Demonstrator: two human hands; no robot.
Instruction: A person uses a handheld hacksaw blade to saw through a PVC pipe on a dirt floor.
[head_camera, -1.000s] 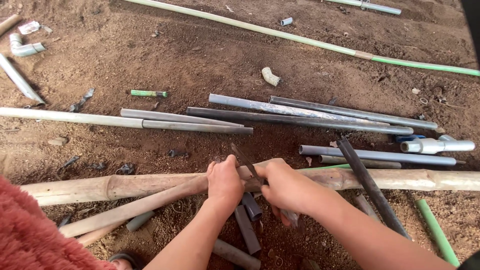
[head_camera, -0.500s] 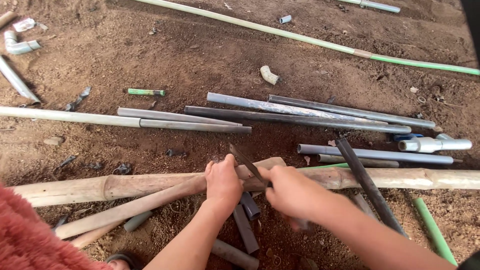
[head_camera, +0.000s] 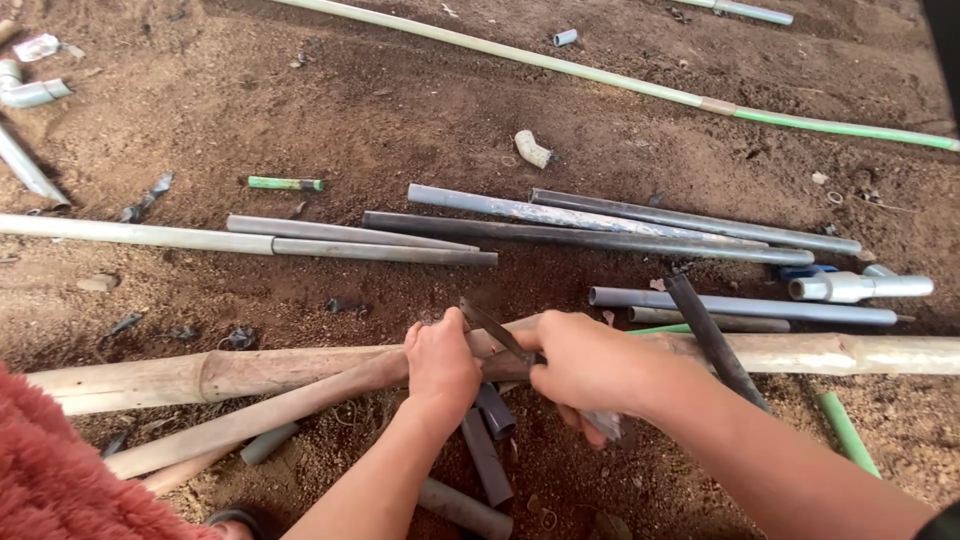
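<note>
Bamboo pole: pale bamboo pole (head_camera: 850, 352) lies across the dirt ground (head_camera: 300, 120), nearest the person, a thinner wooden stick (head_camera: 250, 418) slanting beneath it.

Grey pipes: several long grey pipes (head_camera: 620, 225) lie side by side beyond the pole, well apart from the hands; a white pipe fitting (head_camera: 860, 287) rests at the right.

Short pipe piece: dark grey short pipe piece (head_camera: 492, 408) sits under the hands, just below the pole, with other short offcuts (head_camera: 465, 508) near it.

Left hand: left hand (head_camera: 440, 365) is closed, fingers wrapped down over the stick and pipe end, pinning them against the pole.

Right hand: right hand (head_camera: 585, 370) is clenched round the handle of a blade (head_camera: 495, 330), which angles up and left toward the left hand.

Doing it well: as I judge it, the left fist should keep the work pressed hard on the pole, thumb clear of the edge, while the blade moves in short, steady strokes.
</note>
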